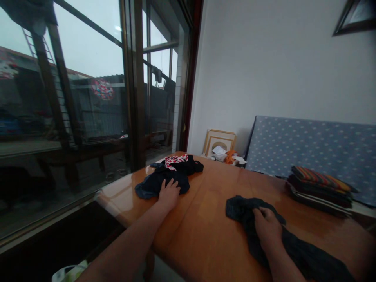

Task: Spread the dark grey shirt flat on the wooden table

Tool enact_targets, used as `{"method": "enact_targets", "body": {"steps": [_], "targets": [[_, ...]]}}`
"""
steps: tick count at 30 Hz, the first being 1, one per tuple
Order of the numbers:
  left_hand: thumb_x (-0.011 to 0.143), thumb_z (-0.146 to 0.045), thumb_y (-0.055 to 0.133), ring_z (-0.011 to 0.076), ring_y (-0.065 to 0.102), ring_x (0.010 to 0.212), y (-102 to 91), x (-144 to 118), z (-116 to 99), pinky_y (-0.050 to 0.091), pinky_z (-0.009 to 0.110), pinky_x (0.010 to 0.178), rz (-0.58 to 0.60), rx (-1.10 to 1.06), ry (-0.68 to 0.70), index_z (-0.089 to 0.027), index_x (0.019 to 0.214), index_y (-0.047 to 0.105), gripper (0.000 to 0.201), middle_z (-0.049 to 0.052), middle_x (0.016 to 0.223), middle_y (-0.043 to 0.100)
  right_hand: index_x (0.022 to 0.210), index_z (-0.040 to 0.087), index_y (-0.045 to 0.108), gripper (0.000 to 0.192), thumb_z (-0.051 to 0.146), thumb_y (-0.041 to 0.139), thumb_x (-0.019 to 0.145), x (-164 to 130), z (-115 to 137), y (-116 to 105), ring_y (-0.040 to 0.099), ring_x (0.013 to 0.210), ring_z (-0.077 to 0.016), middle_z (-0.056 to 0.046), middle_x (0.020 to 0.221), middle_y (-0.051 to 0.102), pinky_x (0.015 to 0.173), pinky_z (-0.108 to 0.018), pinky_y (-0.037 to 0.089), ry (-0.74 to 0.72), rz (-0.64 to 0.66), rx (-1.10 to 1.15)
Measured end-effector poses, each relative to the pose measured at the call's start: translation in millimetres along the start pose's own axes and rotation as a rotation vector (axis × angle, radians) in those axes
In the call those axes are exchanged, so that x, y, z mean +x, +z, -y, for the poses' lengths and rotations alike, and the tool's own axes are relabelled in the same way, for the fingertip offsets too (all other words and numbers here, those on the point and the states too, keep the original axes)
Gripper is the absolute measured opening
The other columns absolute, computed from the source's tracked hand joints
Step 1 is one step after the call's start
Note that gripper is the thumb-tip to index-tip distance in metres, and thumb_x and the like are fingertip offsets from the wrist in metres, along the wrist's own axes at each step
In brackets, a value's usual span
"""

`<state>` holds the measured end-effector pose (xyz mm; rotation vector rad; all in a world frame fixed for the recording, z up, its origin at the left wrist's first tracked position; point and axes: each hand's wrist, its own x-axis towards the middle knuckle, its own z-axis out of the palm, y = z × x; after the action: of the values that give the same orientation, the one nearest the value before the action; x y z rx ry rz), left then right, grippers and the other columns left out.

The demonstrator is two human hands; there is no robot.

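My left hand [169, 192] lies with fingers spread on a heap of dark clothes [149, 184] at the left side of the wooden table [205, 211]. A red and white patterned cloth [176, 159] shows on top of that heap. On the right, my right hand [268, 225] pinches a pair of dark trousers [248, 207], crumpled near the hand. One long part of the trousers stretches along the table toward the lower right corner. Part of the trousers is hidden under my right hand and forearm.
A folded stack of clothes [320, 192], striped on top, sits at the table's right. Behind it stands a blue dotted cover [293, 145]. A yellow-framed folding chair [220, 135] leans near the wall, with papers and orange cloth before it. Glass windows [88, 98] line the left.
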<state>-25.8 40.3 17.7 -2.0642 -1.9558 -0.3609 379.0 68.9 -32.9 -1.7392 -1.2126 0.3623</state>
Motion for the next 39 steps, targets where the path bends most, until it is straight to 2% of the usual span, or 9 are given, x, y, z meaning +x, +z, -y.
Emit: {"method": "enact_targets", "body": {"steps": [2,5,10,15,22,30,36,39], "targets": [[0.090,-0.025,0.049,0.0352,0.031,0.145,-5.6,-2.1,-5.3,0.008,0.067,0.116,0.026,-0.006,-0.020,-0.024,0.115,0.072,0.034,0.009,0.146,0.054,0.118,0.015,0.066,0.055,0.053,0.051,0.081,1.2,-0.9,-0.2,0.063,0.107,-0.0317,-0.017,0.106,0.071,0.097,-0.042,0.044,-0.019,0.022,-0.061],[0.090,-0.035,0.051,0.0359,0.023,0.148,-17.5,-17.0,-30.4,0.001,0.069,0.115,0.057,-0.081,0.003,-0.024,0.122,0.068,0.038,0.010,0.150,0.049,0.121,0.015,0.065,0.056,0.053,0.049,0.083,1.0,0.1,-1.3,0.063,0.109,-0.0326,-0.017,0.107,0.071,0.096,-0.042,0.046,-0.041,0.053,-0.135],[0.091,-0.047,0.045,0.0342,0.027,0.148,-29.4,-71.1,-79.2,0.000,0.066,0.118,0.189,-0.318,0.041,-0.023,0.137,0.058,0.053,0.011,0.152,0.046,0.128,0.016,0.061,0.059,0.054,0.047,0.085,-2.6,2.8,-2.7,0.064,0.110,-0.0335,-0.017,0.112,0.070,0.094,-0.044,0.048,-0.043,0.108,-0.229],[0.093,-0.055,0.039,0.0328,0.029,0.147,-27.7,-114.3,-104.9,0.005,0.061,0.120,0.141,-0.465,0.054,-0.024,0.136,0.058,0.057,0.010,0.152,0.047,0.137,0.017,0.056,0.060,0.050,0.041,0.089,-7.6,7.4,-4.3,0.061,0.118,-0.0326,-0.018,0.121,0.068,0.097,-0.043,0.047,-0.083,0.163,-0.321],[0.093,-0.054,0.039,0.0342,0.032,0.145,-35.3,-121.8,-109.1,0.010,0.057,0.121,0.100,-0.474,0.041,-0.020,0.132,0.060,0.056,0.013,0.148,0.050,0.139,0.023,0.056,0.054,0.044,0.038,0.093,-24.6,24.4,-5.2,0.061,0.120,-0.0310,-0.015,0.124,0.068,0.099,-0.043,0.046,-0.122,0.269,-0.488],[0.092,-0.049,0.042,0.0344,0.037,0.142,-33.8,-121.7,-108.4,0.016,0.056,0.119,0.062,-0.442,0.061,-0.020,0.131,0.061,0.052,0.013,0.145,0.053,0.125,0.024,0.067,0.043,0.038,0.042,0.092,-57.5,52.2,-24.4,0.065,0.113,-0.0259,-0.012,0.114,0.073,0.095,-0.036,0.047,-0.168,0.377,-0.537],[0.093,-0.044,0.041,0.0329,0.044,0.137,-28.8,-121.1,-107.0,0.026,0.050,0.116,0.014,-0.418,0.083,-0.017,0.128,0.063,0.050,0.015,0.139,0.059,0.114,0.027,0.070,0.035,0.034,0.043,0.093,-99.2,69.7,-42.0,0.069,0.105,-0.0235,-0.009,0.104,0.075,0.088,-0.033,0.047,-0.136,0.360,-0.576],[0.095,-0.042,0.039,0.0304,0.052,0.129,-27.5,-121.8,-105.9,0.031,0.045,0.113,-0.018,-0.421,0.117,-0.018,0.119,0.069,0.045,0.014,0.131,0.065,0.111,0.027,0.070,0.034,0.034,0.043,0.092,-122.0,70.9,-48.5,0.069,0.103,-0.0227,-0.007,0.101,0.076,0.085,-0.031,0.047,-0.168,0.312,-0.573]]}}
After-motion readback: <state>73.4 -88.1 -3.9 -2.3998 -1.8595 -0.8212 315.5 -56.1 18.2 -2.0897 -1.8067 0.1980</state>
